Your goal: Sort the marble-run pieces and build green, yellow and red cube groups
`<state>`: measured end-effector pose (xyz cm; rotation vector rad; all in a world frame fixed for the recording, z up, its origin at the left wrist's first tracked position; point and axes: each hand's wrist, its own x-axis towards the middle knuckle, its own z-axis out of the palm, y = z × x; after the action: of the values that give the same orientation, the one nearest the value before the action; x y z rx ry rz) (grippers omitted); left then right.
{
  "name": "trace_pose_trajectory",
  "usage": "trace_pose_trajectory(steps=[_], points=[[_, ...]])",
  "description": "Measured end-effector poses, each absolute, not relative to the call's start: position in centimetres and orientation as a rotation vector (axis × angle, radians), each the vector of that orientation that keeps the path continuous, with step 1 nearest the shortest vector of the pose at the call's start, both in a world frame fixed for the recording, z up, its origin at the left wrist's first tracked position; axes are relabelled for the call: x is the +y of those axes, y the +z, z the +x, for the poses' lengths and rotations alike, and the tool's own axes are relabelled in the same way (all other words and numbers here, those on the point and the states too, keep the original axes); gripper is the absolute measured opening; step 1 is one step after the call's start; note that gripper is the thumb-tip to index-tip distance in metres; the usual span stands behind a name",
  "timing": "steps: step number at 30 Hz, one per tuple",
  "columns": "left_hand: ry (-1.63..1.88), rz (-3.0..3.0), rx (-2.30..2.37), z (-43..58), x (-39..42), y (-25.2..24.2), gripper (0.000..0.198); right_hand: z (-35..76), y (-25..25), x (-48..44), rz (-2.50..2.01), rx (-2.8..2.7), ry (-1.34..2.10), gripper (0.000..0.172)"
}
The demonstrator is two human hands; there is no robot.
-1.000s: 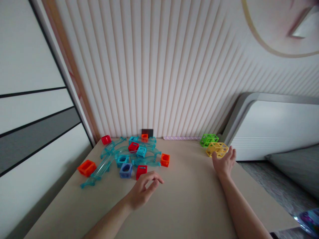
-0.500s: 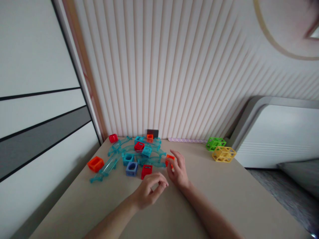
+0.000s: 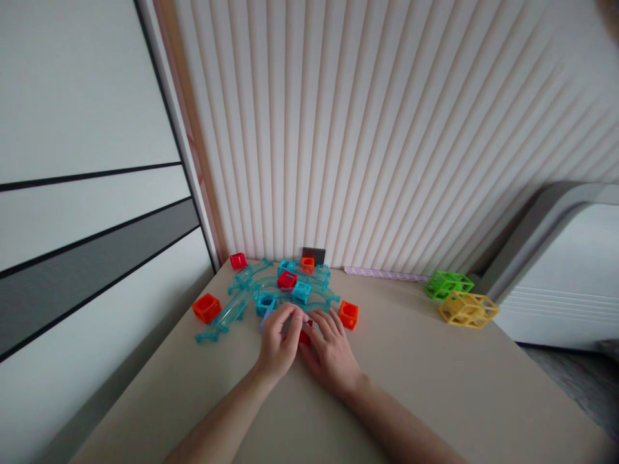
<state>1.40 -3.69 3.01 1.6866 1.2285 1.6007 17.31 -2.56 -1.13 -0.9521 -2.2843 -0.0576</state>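
A red block [image 3: 304, 336] sits on the table between my two hands, mostly covered by fingers. My right hand [image 3: 331, 345] curls over it from the right, fingers bent around it. My left hand [image 3: 280, 341] is closed at its left, thumb and fingertips together by the block's top; whatever they pinch is hidden. Behind my left hand, a periwinkle block [image 3: 265, 317] is partly covered. An orange block [image 3: 349, 314] stands just right of my right fingertips. A teal block [image 3: 265, 303] lies beyond the left hand.
Translucent teal track pieces [image 3: 232, 312] spread across the back left, with a red block [image 3: 287, 280] among them. Another orange block [image 3: 206, 308] lies left. Green [image 3: 449, 285] and yellow [image 3: 468, 309] open-frame pieces sit at right. A ribbed wall [image 3: 309, 129] bounds the table's back.
My right hand has moved left from beside the orange block onto the red block. My left hand has come up against the red block. The view has shifted, so things appear displaced.
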Motion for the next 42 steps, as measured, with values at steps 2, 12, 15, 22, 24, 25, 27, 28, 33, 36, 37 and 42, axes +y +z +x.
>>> trace_pose_trajectory(steps=[2,12,15,22,24,25,27,28,33,36,37,42], points=[[1.561,1.754,1.197,1.9,-3.9,2.9,0.031,17.4,-1.3,-2.2,-0.944,-2.301,-0.058,0.042],[1.493,1.929,1.134,2.5,-4.2,2.4,0.026,17.6,-1.2,-2.2,-0.862,-2.304,-0.030,0.043],[1.591,1.915,1.165,2.4,-4.2,2.1,0.019,18.0,-0.7,-2.4,-0.832,-2.289,0.014,0.041],[1.697,1.756,1.308,2.4,-3.8,1.4,0.024,20.2,-0.3,-2.0,-0.840,-2.001,0.038,0.039],[1.623,1.681,1.283,2.5,-3.6,1.1,0.030,20.7,-0.3,-1.8,-0.842,-1.901,0.029,0.044],[1.585,1.637,1.250,2.6,-3.6,1.0,0.033,20.8,-0.3,-1.8,-0.835,-1.866,0.026,0.047],[1.514,1.550,1.156,2.9,-3.5,0.7,0.042,20.9,-0.4,-1.9,-0.808,-1.820,0.024,0.051],[1.480,1.510,1.104,3.0,-3.6,0.6,0.046,20.9,-0.4,-1.9,-0.794,-1.808,0.025,0.052],[1.384,1.360,0.901,3.5,-4.1,1.0,0.053,20.7,-0.6,-2.2,-0.721,-1.845,0.092,0.056],[1.414,1.316,0.853,3.6,-4.4,1.6,0.052,20.6,-0.7,-2.2,-0.722,-1.855,0.201,0.054],[1.425,1.312,0.834,3.6,-4.4,1.8,0.052,20.6,-0.7,-2.3,-0.745,-1.834,0.250,0.053],[1.449,1.351,0.808,3.4,-3.9,1.9,0.041,20.0,-1.2,-2.3,-0.869,-1.628,0.581,0.049]])
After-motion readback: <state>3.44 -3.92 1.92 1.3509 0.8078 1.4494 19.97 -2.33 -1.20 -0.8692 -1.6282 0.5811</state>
